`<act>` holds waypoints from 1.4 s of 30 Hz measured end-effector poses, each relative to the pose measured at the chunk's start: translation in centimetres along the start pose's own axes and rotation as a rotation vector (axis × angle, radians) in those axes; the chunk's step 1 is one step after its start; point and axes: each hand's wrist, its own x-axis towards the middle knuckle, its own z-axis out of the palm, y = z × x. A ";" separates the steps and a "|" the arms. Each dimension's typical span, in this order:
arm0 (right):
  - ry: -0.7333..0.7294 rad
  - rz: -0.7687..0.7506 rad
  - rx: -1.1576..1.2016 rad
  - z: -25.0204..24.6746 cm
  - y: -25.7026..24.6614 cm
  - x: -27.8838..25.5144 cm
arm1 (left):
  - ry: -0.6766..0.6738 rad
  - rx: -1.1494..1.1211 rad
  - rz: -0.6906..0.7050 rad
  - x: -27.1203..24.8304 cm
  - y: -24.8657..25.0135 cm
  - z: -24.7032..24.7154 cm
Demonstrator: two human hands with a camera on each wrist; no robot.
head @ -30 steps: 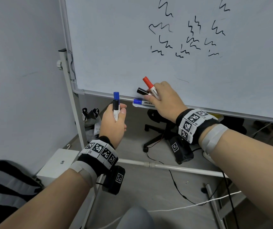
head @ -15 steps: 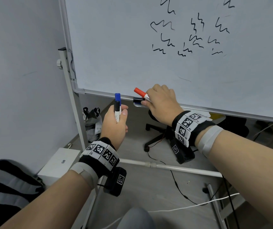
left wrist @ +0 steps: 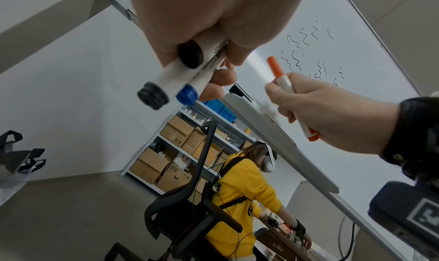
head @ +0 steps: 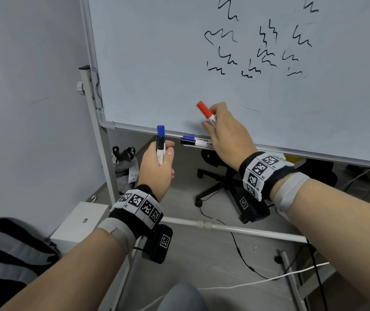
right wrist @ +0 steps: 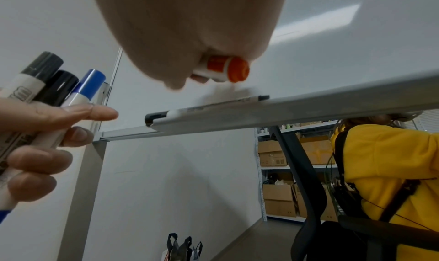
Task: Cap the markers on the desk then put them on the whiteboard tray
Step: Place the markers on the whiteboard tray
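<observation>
Our right hand [head: 229, 133] grips the red marker [head: 205, 111] above the tray [right wrist: 285, 113]; our left hand [head: 157, 169] clutches 3 markers [right wrist: 54, 88].

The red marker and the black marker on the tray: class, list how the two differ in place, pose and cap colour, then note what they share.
1. The red marker is held in the right hand above the tray; the black marker lies on the tray, untouched.
2. The red marker tilts steeply, cap up; the black marker lies flat along the tray.
3. Red cap against black cap.
Shared: both are capped, with white barrels.
</observation>
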 end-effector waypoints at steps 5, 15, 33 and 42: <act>-0.030 0.142 0.106 -2.2 0.2 0.4 | -0.005 -0.024 -0.033 0.6 -0.3 1.1; -0.105 0.014 -0.027 -0.3 2.7 0.0 | -0.050 -0.009 -0.049 0.5 -0.6 2.2; -0.075 0.002 -0.044 2.0 2.6 -0.1 | -0.083 0.030 -0.049 0.4 -0.6 2.1; -0.006 -0.033 -0.029 1.0 2.8 -0.1 | -0.043 -0.005 -0.035 0.3 0.0 1.3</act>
